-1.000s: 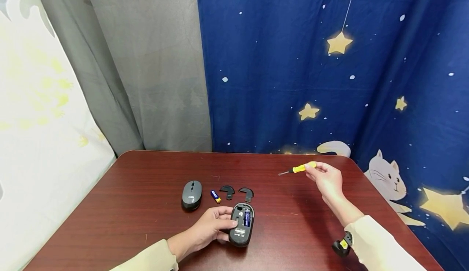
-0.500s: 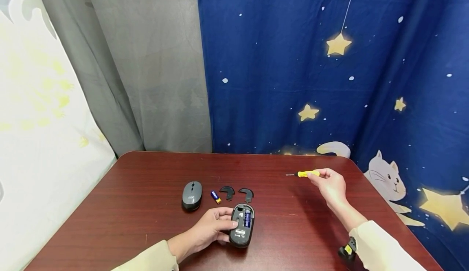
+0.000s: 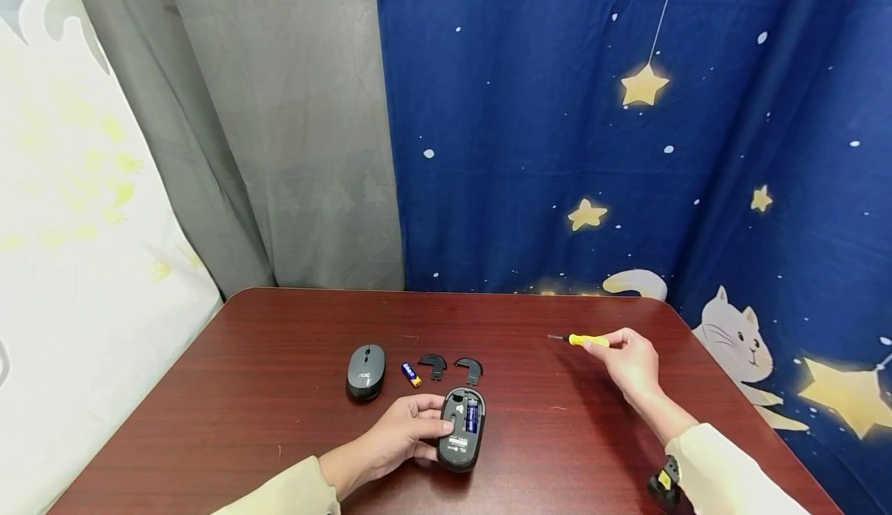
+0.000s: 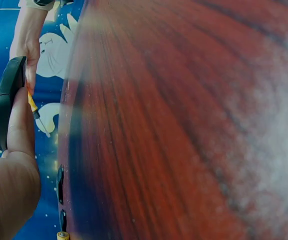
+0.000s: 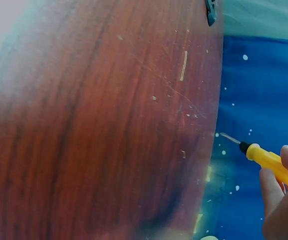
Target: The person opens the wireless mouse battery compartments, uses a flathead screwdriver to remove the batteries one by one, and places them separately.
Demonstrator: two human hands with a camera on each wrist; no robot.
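My left hand (image 3: pixel 397 434) grips a black computer mouse (image 3: pixel 461 449) by its left side, underside up, thumb across it. In its uncovered compartment lies a blue battery (image 3: pixel 471 416). Out to the right, my right hand (image 3: pixel 630 364) pinches a small yellow screwdriver (image 3: pixel 588 340) by the handle, its metal tip pointing left above the table. The right wrist view shows the screwdriver (image 5: pixel 269 162) between thumb and fingers. In the left wrist view the mouse (image 4: pixel 5 105) appears edge-on. Just beyond the mouse lie two curved black covers, a left one (image 3: pixel 433 363) and a right one (image 3: pixel 471 368).
A loose blue and yellow battery (image 3: pixel 411 375) lies left of the covers. Farther left a second, grey mouse (image 3: pixel 365 373) sits upright. All of it is on a reddish-brown wooden table (image 3: pixel 279 375), with grey and blue curtains (image 3: pixel 516 112) behind its far edge.
My right hand has shifted slightly right and toward me with the screwdriver, whose shaft has swung to nearly level. The left hand and the mouse stay put.
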